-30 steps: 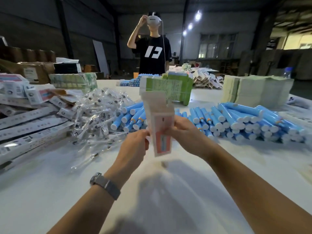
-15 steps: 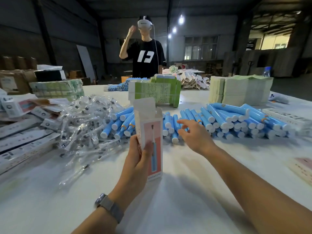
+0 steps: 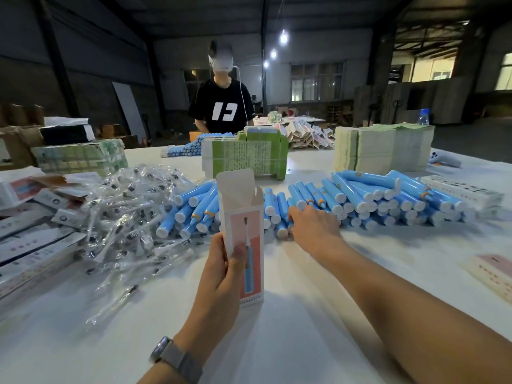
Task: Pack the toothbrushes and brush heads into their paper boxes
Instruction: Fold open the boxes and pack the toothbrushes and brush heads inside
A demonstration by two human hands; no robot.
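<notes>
My left hand (image 3: 221, 275) grips an upright paper box (image 3: 245, 231) with a pink front and a toothbrush picture; its top flap stands open. My right hand (image 3: 311, 227) reaches over the near edge of a long pile of blue toothbrush handles (image 3: 360, 198), fingers curled down onto one handle; whether it holds that handle I cannot tell. A heap of brush heads in clear wrappers (image 3: 124, 206) lies to the left of the box.
Flat and filled boxes (image 3: 33, 245) are stacked at the left. A green bundle of folded cartons (image 3: 243, 156) and pale paper stacks (image 3: 382, 151) stand behind the handles. Another person (image 3: 221, 106) stands across the white table (image 3: 304, 314). A pink box (image 3: 496, 273) lies at the right edge.
My right hand let go of the box and moved right and forward onto the blue handles. My left hand now holds the box alone, lower and upright.
</notes>
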